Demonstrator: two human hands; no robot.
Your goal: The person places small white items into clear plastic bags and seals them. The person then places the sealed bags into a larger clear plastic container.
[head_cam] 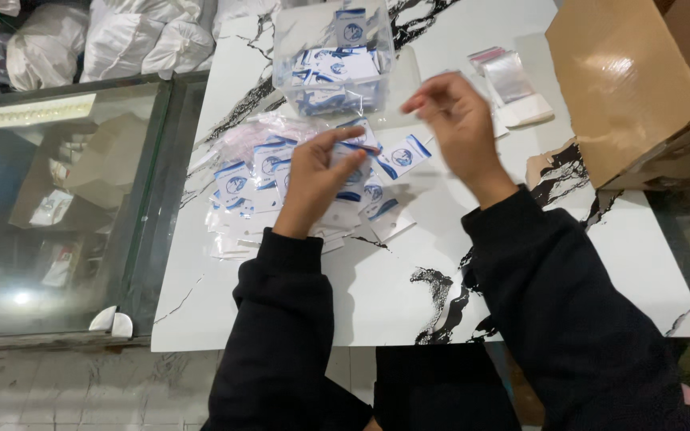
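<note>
Pinching a small blue-and-white packet (pixel 351 172) over the pile (pixel 261 187), the left hand (pixel 313 183) held it; light, slippery, best gripped at edges. The right hand (pixel 457 128), at two o'clock, hovered loose, empty.

I see a brown cardboard box (pixel 632 84) at the far right of the white marbled desk (pixel 393 295). A glass display case (pixel 49 215) stands just left of the desk. White stuffed sacks (pixel 121 36) are piled behind that case. Pale floor tiles (pixel 81 391) show below.
</note>
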